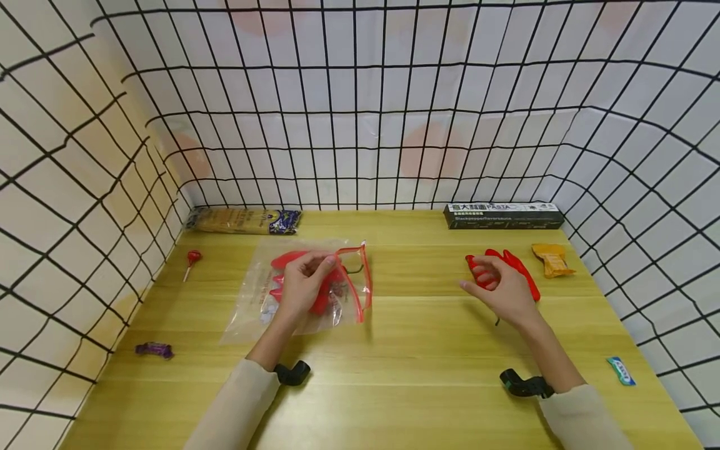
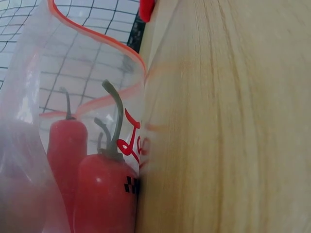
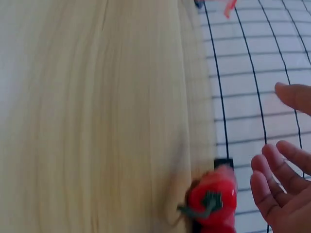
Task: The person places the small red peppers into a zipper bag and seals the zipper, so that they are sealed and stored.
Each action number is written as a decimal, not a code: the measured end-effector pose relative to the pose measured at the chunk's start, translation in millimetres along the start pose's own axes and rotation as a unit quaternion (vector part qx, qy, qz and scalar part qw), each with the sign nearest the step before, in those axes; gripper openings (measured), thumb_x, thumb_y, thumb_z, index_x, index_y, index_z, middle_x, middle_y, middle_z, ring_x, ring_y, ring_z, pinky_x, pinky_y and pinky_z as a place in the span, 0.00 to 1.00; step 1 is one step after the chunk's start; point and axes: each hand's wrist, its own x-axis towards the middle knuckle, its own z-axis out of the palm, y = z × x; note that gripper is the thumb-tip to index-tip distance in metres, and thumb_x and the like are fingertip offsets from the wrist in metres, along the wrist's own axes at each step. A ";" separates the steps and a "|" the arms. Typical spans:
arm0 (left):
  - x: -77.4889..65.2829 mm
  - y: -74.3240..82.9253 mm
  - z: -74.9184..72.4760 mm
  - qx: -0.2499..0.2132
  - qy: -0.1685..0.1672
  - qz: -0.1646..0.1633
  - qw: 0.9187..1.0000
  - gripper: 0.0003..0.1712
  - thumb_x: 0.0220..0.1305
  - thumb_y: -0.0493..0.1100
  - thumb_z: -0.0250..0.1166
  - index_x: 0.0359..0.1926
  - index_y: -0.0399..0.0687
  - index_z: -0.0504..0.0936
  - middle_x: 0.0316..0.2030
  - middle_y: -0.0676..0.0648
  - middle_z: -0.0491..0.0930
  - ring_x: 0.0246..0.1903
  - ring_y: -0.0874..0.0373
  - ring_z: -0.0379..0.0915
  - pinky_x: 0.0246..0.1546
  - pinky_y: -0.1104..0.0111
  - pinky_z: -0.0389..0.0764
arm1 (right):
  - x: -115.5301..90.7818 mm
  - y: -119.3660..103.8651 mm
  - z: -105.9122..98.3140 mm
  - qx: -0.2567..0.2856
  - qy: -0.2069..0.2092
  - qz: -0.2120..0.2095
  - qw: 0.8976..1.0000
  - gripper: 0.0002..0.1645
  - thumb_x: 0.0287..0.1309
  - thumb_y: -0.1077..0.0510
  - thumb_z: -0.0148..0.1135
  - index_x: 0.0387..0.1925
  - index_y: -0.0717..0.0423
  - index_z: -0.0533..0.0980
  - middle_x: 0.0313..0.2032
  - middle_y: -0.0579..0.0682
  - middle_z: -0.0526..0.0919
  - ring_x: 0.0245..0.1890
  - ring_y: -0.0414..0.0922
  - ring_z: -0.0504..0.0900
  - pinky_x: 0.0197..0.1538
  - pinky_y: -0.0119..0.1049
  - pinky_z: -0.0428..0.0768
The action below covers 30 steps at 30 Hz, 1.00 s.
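Observation:
A clear zip bag (image 1: pixel 247 312) with a red-edged mouth lies on the left half of the table, its mouth facing right and standing partly open. Several red chili peppers (image 1: pixel 322 303) are inside; their green stems point toward the mouth in the left wrist view. My left hand (image 1: pixel 298 287) pinches the bag's upper layer near the mouth between thumb and fingers. Over on the right, my right hand (image 1: pixel 503 294) hovers with fingers spread and loosely bent beside more red chili peppers (image 1: pixel 527 278). In the right wrist view, a gap separates that hand from a pepper (image 3: pixel 214 194).
A spaghetti packet (image 1: pixel 242 220) and a black pasta box (image 1: pixel 503 217) lie along the back mesh. At left are a red lollipop (image 1: pixel 194 256) and a purple-wrapped candy (image 1: pixel 154 350). An orange packet (image 1: pixel 553 259) and a blue-green wrapped candy (image 1: pixel 621 371) lie at right. Black mesh panels (image 1: pixel 354 112) enclose the table.

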 end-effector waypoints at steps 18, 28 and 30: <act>10.1 -30.3 -4.6 0.008 0.012 0.015 1.000 0.16 0.62 0.54 0.66 0.43 0.49 0.86 0.36 0.51 0.87 0.41 0.43 0.81 0.41 0.62 0.84 | 1.9 28.8 0.0 -0.089 -0.016 -0.002 0.996 0.36 0.56 0.54 0.69 0.63 0.61 0.67 0.55 0.63 0.76 0.50 0.58 0.76 0.53 0.55 0.76; 11.2 -31.9 -4.3 -0.023 0.003 0.016 1.000 0.15 0.63 0.51 0.66 0.44 0.45 0.85 0.38 0.50 0.88 0.44 0.38 0.80 0.46 0.66 0.84 | 4.1 26.9 7.6 -0.098 -0.065 -0.007 0.993 0.41 0.51 0.55 0.73 0.64 0.60 0.65 0.57 0.62 0.76 0.51 0.58 0.78 0.53 0.54 0.78; 11.8 -32.1 -4.3 -0.026 0.000 0.011 1.000 0.14 0.64 0.49 0.66 0.44 0.45 0.85 0.39 0.50 0.88 0.45 0.38 0.80 0.47 0.63 0.83 | 3.1 25.7 8.1 -0.109 -0.066 -0.005 0.992 0.42 0.50 0.53 0.73 0.64 0.60 0.65 0.55 0.62 0.77 0.50 0.57 0.78 0.51 0.53 0.79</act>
